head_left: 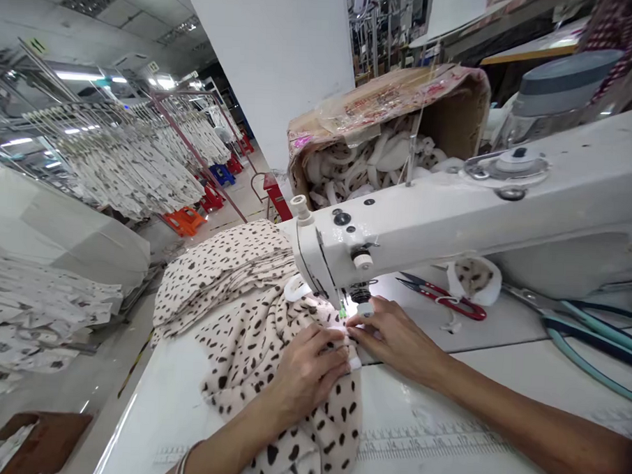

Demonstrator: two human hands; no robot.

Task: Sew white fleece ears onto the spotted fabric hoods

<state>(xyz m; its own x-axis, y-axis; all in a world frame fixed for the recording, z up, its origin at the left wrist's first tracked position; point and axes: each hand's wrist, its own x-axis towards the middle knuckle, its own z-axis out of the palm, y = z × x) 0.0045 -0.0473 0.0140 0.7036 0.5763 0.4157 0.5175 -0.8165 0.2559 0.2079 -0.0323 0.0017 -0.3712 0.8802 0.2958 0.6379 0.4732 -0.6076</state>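
A cream fabric with dark spots (249,339) lies bunched on the white sewing table (443,438). My left hand (307,369) rests on the fabric, its fingers curled and pressing the cloth just before the needle. My right hand (395,338) pinches the fabric's edge, with a small white piece at the fingertips, right under the presser foot (362,305) of the white sewing machine (453,215). The machine's lamp lights the spot between both hands.
Red-handled scissors (449,299) and teal-handled shears (589,333) lie on the table to the right. A cardboard box (457,117) of white pieces stands behind the machine. Racks of hanging spotted garments (131,152) fill the left, with orange, red and blue stools below.
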